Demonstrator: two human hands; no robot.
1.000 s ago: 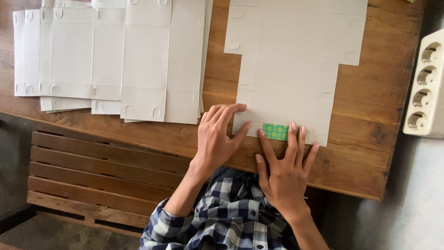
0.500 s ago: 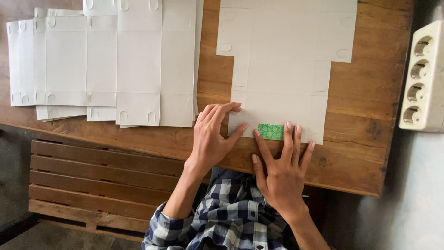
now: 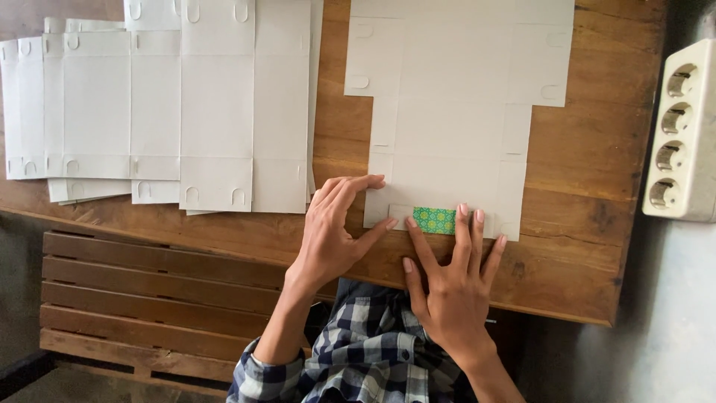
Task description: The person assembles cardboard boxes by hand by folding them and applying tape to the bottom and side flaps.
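Head view: your wooden table fills most of the frame, with a wooden bench below its near edge and a white power strip off to your right. On the left lies a spread stack of flat white box blanks, well apart from your hands. The single unfolded white box blank you are working on lies in the middle right, its bottom flap at the table's near edge.

Since half a second ago almost nothing in the layout has moved; the view has only shifted a little, and both hands stay planted on the same flap. The small green patterned sticker sits in the same spot on the bottom flap, so it looks placed, and the pressing-down seems to be what is in hand.

Your left hand rests at the blank's lower left corner, fingers curled onto the card, thumb stretched toward the sticker; it grips nothing, only pins the card. Your right hand lies flat and spread, fingertips touching the flap just beside and over the sticker's right end. It too holds nothing, palm down, fingers loose.
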